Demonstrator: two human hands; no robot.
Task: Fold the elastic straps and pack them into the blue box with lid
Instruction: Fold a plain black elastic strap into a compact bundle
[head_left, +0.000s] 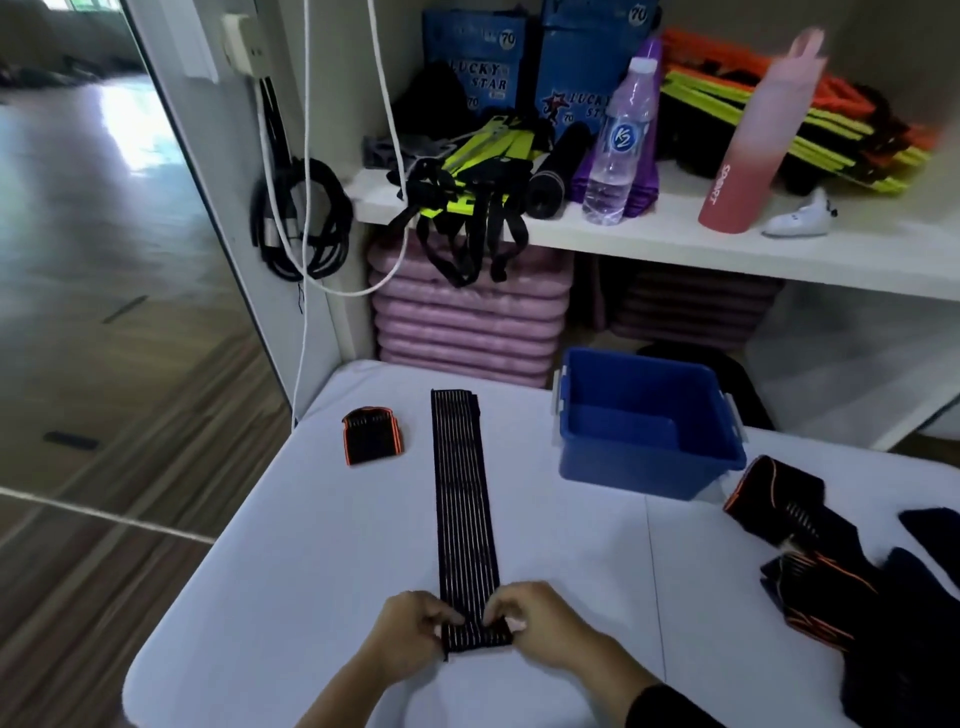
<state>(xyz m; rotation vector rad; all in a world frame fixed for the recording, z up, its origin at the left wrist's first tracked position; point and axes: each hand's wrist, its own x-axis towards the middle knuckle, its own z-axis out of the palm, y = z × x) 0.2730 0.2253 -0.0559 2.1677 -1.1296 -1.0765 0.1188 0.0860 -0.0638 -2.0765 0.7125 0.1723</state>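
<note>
**Item 1, blue box** (639, 470): sitting open-topped on the white table (311, 545), with pale latches hanging at its side walls. We are taking it as the reference for every place below.

**Item 2, long elastic strap** (464, 509): black with pale lengthwise stripes. It is lying flat and straight to the left of the blue box, a clear gap apart. Its far end is lying beside the box's left wall, and its near end is reaching well closer to us than the box.

**Item 3, left hand** (415, 626): we are pinching the strap's near end at its left edge, fingers curled onto the fabric, left of the box and nearer to us.

**Item 4, right hand** (540, 621): we are pinching the same end at its right edge, fingertips curled down on it. Whether the end is doubling over, we cannot tell.

**Item 5, folded strap** (371, 435): black with orange edging, lying further left of the box, beyond the long strap and apart from it.

**Item 6, pile of straps** (810, 561): black and orange, lying loose to the right of the box, near its front right corner.

**Item 7, shelf** (675, 239): running behind and above the box, with a water bottle (618, 150) and a pink bottle (753, 140) standing upright on it.
</note>
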